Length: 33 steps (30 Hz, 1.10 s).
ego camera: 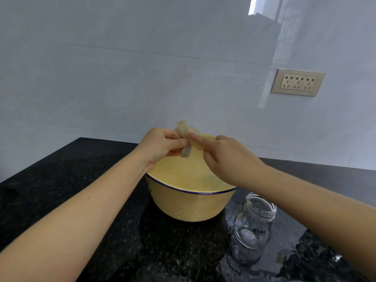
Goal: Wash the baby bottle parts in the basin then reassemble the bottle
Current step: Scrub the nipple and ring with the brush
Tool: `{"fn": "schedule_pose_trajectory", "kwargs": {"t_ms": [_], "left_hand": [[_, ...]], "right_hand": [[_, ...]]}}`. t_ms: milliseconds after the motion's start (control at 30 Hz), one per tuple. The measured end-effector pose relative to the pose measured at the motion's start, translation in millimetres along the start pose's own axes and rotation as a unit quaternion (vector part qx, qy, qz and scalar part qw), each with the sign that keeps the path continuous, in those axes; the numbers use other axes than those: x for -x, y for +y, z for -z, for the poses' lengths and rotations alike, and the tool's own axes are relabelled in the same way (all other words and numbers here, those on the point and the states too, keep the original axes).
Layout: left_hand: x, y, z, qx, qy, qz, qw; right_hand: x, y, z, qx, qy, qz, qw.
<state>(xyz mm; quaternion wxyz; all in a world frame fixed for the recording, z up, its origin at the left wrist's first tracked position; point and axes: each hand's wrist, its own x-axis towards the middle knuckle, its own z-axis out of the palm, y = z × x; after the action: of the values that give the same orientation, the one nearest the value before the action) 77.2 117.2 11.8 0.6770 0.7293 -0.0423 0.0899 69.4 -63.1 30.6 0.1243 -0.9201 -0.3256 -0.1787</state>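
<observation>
The black counter [61, 190] carried the yellow basin [193, 206] at centre. The glass bottle [254, 224] stood open and empty at 4 o'clock of the basin, on a wet patch, so it was probably already washed. Above the basin's 12 o'clock rim, the left hand [160, 147] gripped the teat [184, 129] and a grey ring [186, 153] with curled fingers. The right hand [230, 159] pinched the teat's skirt. Judged status: small parts in washing; reassembly not yet done.
</observation>
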Motion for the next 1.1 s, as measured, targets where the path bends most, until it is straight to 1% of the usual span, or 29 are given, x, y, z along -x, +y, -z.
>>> {"fn": "schedule_pose_trajectory", "kwargs": {"t_ms": [100, 167, 233, 300, 367, 433, 500, 567, 633, 700, 733, 767, 833, 933, 1100], "left_hand": [[1.9, 5.6, 0.0, 0.131, -0.026, 0.038, 0.990], [2.5, 7.8, 1.1, 0.237, -0.052, 0.070, 0.968], [3.7, 8.7, -0.4, 0.311, -0.060, 0.099, 0.943], [6.0, 9.4, -6.9, 0.356, -0.033, 0.143, 0.923], [6.7, 10.1, -14.0, 0.395, 0.010, 0.187, 0.899], [6.2, 12.5, -17.9, 0.447, 0.039, 0.211, 0.868], [4.7, 15.7, -20.5, 0.496, 0.052, 0.218, 0.839], [2.4, 17.8, -23.0, 0.517, 0.065, 0.208, 0.828], [0.9, 19.9, -27.4, 0.532, 0.076, 0.187, 0.822], [0.7, 22.3, -31.9, 0.557, 0.085, 0.162, 0.810], [1.0, 23.1, -33.5, 0.566, 0.090, 0.151, 0.805], [1.9, 24.0, -34.9, 0.570, 0.092, 0.141, 0.804], [4.8, 24.6, -36.7, 0.564, 0.080, 0.129, 0.812], [8.5, 23.3, -37.2, 0.531, 0.047, 0.119, 0.838], [11.4, 23.9, -30.6, 0.462, 0.008, 0.103, 0.881]], "right_hand": [[2.0, -4.5, 1.6, -0.008, 0.023, 0.008, 1.000], [3.6, -6.0, 0.6, 0.032, 0.043, 0.013, 0.998], [5.5, -6.6, -2.4, 0.086, 0.060, 0.019, 0.994], [7.9, -7.7, -7.5, 0.127, 0.060, 0.021, 0.990], [12.2, -8.6, -11.0, 0.145, 0.045, 0.030, 0.988], [14.0, -7.0, -13.0, 0.165, 0.065, 0.052, 0.983], [16.1, -4.2, -13.5, 0.167, 0.077, 0.067, 0.981], [17.9, -3.6, -12.8, 0.158, 0.098, 0.064, 0.980], [18.6, -4.3, -9.4, 0.142, 0.122, 0.037, 0.982], [19.6, -4.5, -5.7, 0.115, 0.122, -0.012, 0.986], [18.3, -4.6, -3.2, 0.103, 0.107, -0.033, 0.988], [17.0, -2.6, -2.8, 0.075, 0.093, -0.043, 0.992], [15.7, -0.7, -1.1, 0.005, 0.092, -0.052, 0.994], [9.7, 3.4, 3.8, -0.080, 0.083, -0.067, 0.991], [0.6, 9.1, 11.5, -0.172, 0.050, -0.098, 0.979]]}}
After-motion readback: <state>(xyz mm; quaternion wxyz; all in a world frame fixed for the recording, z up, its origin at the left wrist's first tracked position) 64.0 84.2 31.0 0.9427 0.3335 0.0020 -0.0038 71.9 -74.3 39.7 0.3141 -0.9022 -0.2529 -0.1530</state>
